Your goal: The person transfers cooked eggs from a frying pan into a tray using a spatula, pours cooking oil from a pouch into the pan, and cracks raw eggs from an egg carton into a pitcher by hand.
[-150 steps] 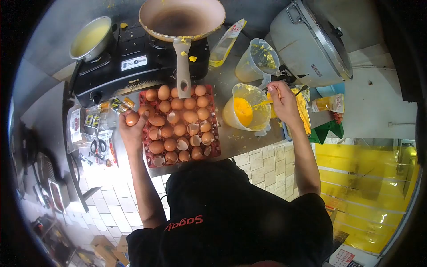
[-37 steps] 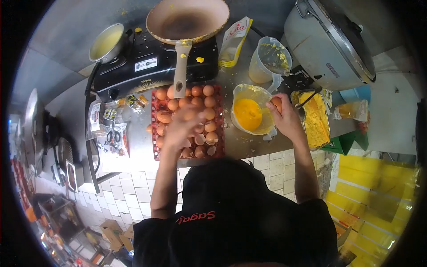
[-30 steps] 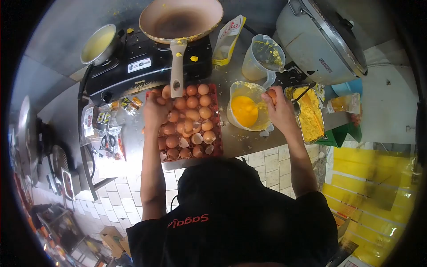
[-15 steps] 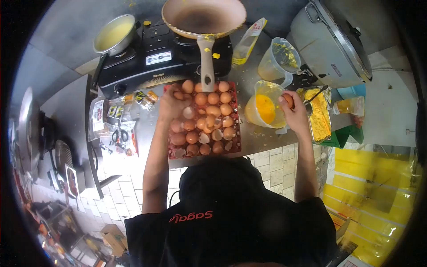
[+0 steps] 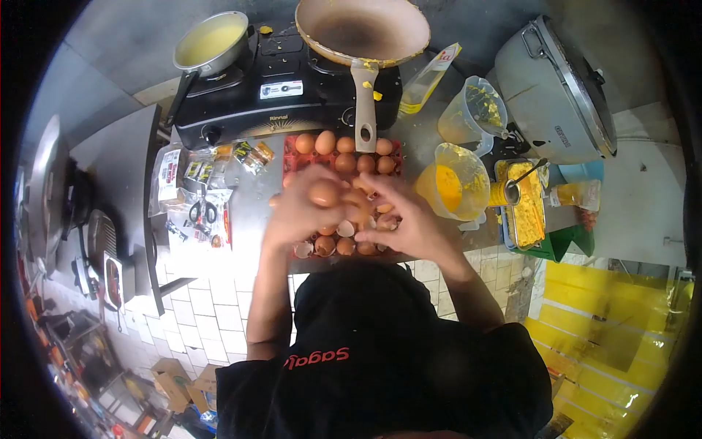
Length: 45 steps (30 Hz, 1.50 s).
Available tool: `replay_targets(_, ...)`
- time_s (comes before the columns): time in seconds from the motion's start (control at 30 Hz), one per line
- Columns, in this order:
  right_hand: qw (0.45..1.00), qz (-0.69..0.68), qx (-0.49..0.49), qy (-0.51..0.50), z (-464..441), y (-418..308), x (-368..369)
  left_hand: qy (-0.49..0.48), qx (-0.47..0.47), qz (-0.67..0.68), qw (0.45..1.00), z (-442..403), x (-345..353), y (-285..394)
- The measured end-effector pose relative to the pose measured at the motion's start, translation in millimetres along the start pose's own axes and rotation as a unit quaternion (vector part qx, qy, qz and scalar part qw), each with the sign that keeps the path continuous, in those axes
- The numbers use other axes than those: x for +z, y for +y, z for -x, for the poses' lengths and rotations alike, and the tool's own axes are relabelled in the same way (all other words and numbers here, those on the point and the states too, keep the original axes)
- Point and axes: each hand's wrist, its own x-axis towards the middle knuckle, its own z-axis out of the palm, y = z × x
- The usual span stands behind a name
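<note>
A red egg tray (image 5: 290, 159) holds rows of brown eggs (image 5: 344, 162), with broken shells (image 5: 346, 229) towards its near side. Over the tray's left part, my left hand (image 5: 296, 216), smeared by motion, has its fingers round a brown egg (image 5: 324, 194). My right hand (image 5: 413, 227) hovers over the tray's right part, thumb and fingers spread apart, with no egg plainly in its grip. Eggs beneath both hands are partly hidden. Right of the tray, a clear jug (image 5: 468, 192) contains yellow beaten egg (image 5: 448, 187).
Behind the tray stands a black gas stove (image 5: 252, 117) with a saucepan (image 5: 212, 51) and a frying pan (image 5: 363, 33), whose handle (image 5: 365, 110) reaches over the eggs. A second jug (image 5: 457, 121), a large pot (image 5: 548, 95) and a container of yellow food (image 5: 525, 212) stand right. Scissors (image 5: 202, 212) lie left.
My right hand has come left from the jug to the tray, and the egg it held no longer shows in it. My left hand has shifted nearer and lifted an egg.
</note>
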Motion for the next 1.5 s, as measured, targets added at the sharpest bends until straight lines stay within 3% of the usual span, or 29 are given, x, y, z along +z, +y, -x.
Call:
replay_targets(0.03,1.0,0.007,-0.021,0.004,2,0,-3,-0.017,0.002,-0.032,0.999,-2,20,10)
replay_targets(0.1,0.996,0.072,-0.039,0.028,11,5,-17,-0.016,-0.028,0.147,0.989,-14,62,10)
replay_targets(0.17,0.992,-0.007,0.065,0.109,19,11,-40,0.006,-0.146,0.242,0.959,-34,93,11)
replay_targets(0.23,0.965,-0.003,0.052,0.259,27,29,-59,0.064,-0.111,0.263,0.956,-49,118,22)
replay_targets(0.27,0.963,0.028,0.024,0.269,30,32,-61,0.073,-0.062,0.199,0.975,-54,134,27)
replay_targets(0.33,0.953,0.092,-0.03,0.288,35,36,-64,0.014,-0.072,0.221,0.972,-58,162,46)
replay_targets(0.37,0.951,0.1,-0.027,0.29,39,43,-68,0.008,-0.032,0.211,0.977,-62,178,42)
replay_targets(0.43,0.947,0.116,-0.021,0.297,46,57,-74,-0.055,-0.159,0.294,0.941,-69,172,61)
replay_targets(0.5,0.942,0.065,0.039,0.327,57,60,-88,-0.015,-0.19,0.365,0.911,-73,183,63)
replay_targets(0.57,0.936,-0.011,0.052,0.348,61,60,-93,-0.06,-0.166,0.377,0.909,-76,194,55)
replay_targets(0.67,0.954,0.14,-0.031,0.262,57,76,-97,-0.104,-0.171,0.393,0.897,-79,203,52)
replay_targets(0.8,0.952,0.003,0.111,0.286,68,90,-121,-0.077,-0.203,0.407,0.887,-77,194,57)
replay_targets(1.0,0.959,0.135,0.17,0.182,74,115,-144,-0.101,-0.245,0.34,0.902,-51,146,34)
replay_targets(1.13,0.956,0.164,0.186,0.154,69,123,-144,-0.062,-0.258,0.35,0.899,-34,115,-4)
replay_targets(1.23,0.956,0.174,0.185,0.15,60,108,-142,0.026,-0.253,0.309,0.917,-23,93,-17)
replay_targets(1.37,0.946,0.198,0.172,0.189,52,103,-136,0.078,-0.208,0.269,0.937,-18,57,-25)
replay_targets(1.43,0.935,0.218,0.151,0.234,49,102,-133,0.101,-0.186,0.314,0.925,-18,44,-33)
replay_targets(1.5,0.933,0.251,0.17,0.194,46,100,-130,0.131,-0.191,0.323,0.918,-15,30,-34)
